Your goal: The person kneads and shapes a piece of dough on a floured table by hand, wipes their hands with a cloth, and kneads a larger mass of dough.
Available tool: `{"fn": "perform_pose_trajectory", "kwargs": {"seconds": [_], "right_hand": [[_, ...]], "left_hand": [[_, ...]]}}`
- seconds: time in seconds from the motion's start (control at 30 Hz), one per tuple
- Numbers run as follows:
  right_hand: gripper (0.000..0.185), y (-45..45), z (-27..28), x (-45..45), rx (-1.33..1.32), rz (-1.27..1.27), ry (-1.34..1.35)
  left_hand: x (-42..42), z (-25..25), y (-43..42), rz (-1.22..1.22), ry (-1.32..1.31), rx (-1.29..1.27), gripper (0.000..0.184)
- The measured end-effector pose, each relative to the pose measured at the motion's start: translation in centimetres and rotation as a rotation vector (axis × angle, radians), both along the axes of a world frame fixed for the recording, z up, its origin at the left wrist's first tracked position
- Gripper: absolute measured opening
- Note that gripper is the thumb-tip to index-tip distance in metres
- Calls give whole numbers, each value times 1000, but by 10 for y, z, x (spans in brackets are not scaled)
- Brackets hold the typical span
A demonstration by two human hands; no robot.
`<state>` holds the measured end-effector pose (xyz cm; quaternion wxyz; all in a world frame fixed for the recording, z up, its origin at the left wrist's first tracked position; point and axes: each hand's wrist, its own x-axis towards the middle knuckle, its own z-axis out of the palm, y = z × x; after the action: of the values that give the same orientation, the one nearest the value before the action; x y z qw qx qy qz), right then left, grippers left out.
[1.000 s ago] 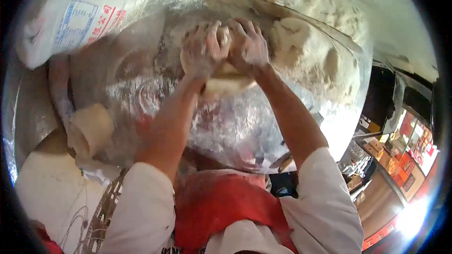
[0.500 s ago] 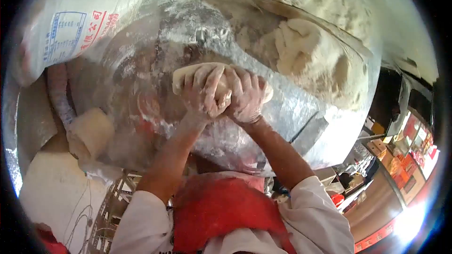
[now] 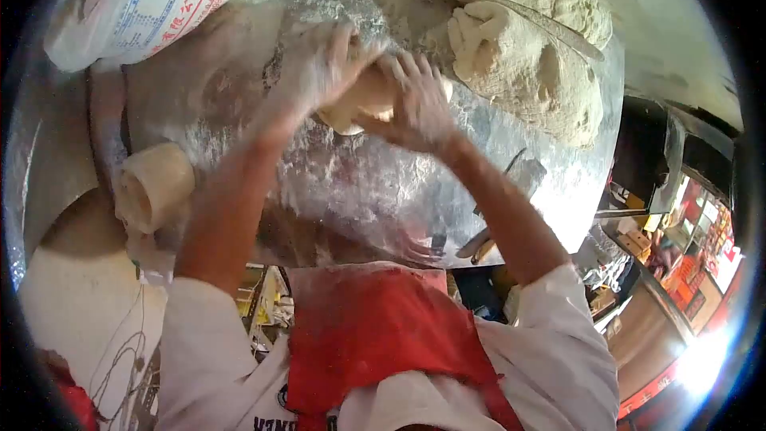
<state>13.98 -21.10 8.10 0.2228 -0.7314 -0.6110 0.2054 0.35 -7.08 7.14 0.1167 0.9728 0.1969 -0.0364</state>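
A piece of pale dough (image 3: 367, 100) lies on the floured metal worktop (image 3: 351, 199), between and partly under my two hands. My left hand (image 3: 323, 68), blurred by motion, is at the dough's left and upper side, fingers spread. On its right side, my right hand (image 3: 419, 104) rests over the dough with its fingers apart and thumb against the near edge. Up and to the right sits a large mass of dough (image 3: 527, 72), with a long wooden stick (image 3: 519, 12) lying along its far side.
A white sack with red and blue print (image 3: 159, 8) is at the upper left. A beige cylindrical container (image 3: 155, 187) stands at the left edge. A flat scraper (image 3: 527, 172) and a wooden-handled tool (image 3: 480, 249) lie near my right forearm. Shelves with goods (image 3: 686, 263) are at the right.
Both hands were clasped together pressing the dough nearer to me. Now they are apart, farther up the worktop, the left having moved up and left. The view has shifted somewhat.
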Motion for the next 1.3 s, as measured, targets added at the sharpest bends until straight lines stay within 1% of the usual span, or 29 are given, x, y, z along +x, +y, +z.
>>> {"fn": "perform_pose_trajectory", "kwargs": {"seconds": [0.03, 0.07, 0.1, 0.13, 0.17, 0.3, 0.37, 0.4, 0.43, 0.5, 0.53, 0.57, 0.6, 0.63, 0.7, 0.73, 0.77, 0.8, 0.83, 0.87, 0.9, 0.97, 1.0, 1.07, 1.1, 1.17, 1.2, 1.23, 1.3], "right_hand": [[86, -17, 0, -14, -20, -35, -21], [79, -25, -2, -29, -27, -100, -51], [73, -33, -24, -37, -24, -75, -79], [71, -38, -49, -42, 91, -66, -137], [69, -37, -66, -43, 204, -55, -193], [65, -13, -81, -32, 182, -108, -179], [71, 14, -78, -15, 137, -112, -120], [82, 26, -74, -7, 116, -117, -54], [89, 40, -63, 2, 54, -130, -30], [88, 59, -67, 12, 28, -166, -5], [85, 65, -67, 17, -2, -190, 32], [81, 68, -67, 21, -33, -215, 71], [83, 69, -78, 20, -102, -267, 39], [82, 60, -114, 19, 40, -205, -75], [92, 38, -64, -28, -3, -296, -231], [96, 13, -16, -47, 6, -166, -83], [93, -14, 5, -56, -13, 0, -74], [82, -41, 6, -61, 65, 144, -3], [65, -62, 12, -66, 87, 200, 238], [55, -79, 16, -70, 59, 131, 410], [55, -97, 6, -72, 64, 130, 415], [52, -123, -22, -73, -47, -114, 265], [52, -125, -19, -74, -39, -116, 272], [49, -127, -13, -74, -118, -402, 449], [49, -124, -14, -72, -111, -408, 443], [47, -113, -20, -68, -68, -391, 338], [55, -103, -22, -64, -151, -385, 391], [55, -89, -33, -65, -149, -385, 390], [67, -66, -58, -70, -150, -514, 1052]], "left_hand": [[-12, 12, -12, -108, -128, 329, 37], [-24, -18, -35, -16, -363, 249, 34], [-34, -41, -57, 83, -490, 203, 37], [-43, -65, -79, 173, -627, 151, 41], [-46, -70, -87, 275, -657, 139, 51], [-32, -85, -51, 273, -618, 63, 54], [-12, -86, -21, 271, -719, 4, 55], [-14, -96, -12, 288, -690, -27, 56], [-6, -92, -4, 289, -695, -27, 56], [10, -79, 10, 383, -490, -11, 60], [14, -77, 16, 377, -473, 9, 60], [20, -83, 22, 364, -506, -15, 54], [26, -88, 28, 351, -538, -38, 49], [26, -82, 28, 345, -545, -39, 49], [25, -66, 32, 663, -547, -805, 72], [-3, -73, 19, 536, -534, -556, 75], [-31, -79, 6, 437, -528, -284, 77], [-61, -79, -10, 393, -465, -124, 76], [-92, -80, -25, 354, -408, 40, 75], [-120, -65, -40, 268, -407, 78, 74], [-137, -56, -50, 264, -402, 82, 74], [-159, -43, -62, 361, -164, -27, 78], [-167, -37, -71, 357, -158, -18, 78], [-170, -26, -91, 652, -440, -496, 76], [-168, -24, -95, 793, -586, -743, 75], [-163, -39, -101, 818, -579, -794, 70], [-149, -32, -101, 946, -465, -833, 71], [-150, -48, -103, 735, -466, -643, 68], [-149, -80, -106, 374, -503, -162, 63]]}}
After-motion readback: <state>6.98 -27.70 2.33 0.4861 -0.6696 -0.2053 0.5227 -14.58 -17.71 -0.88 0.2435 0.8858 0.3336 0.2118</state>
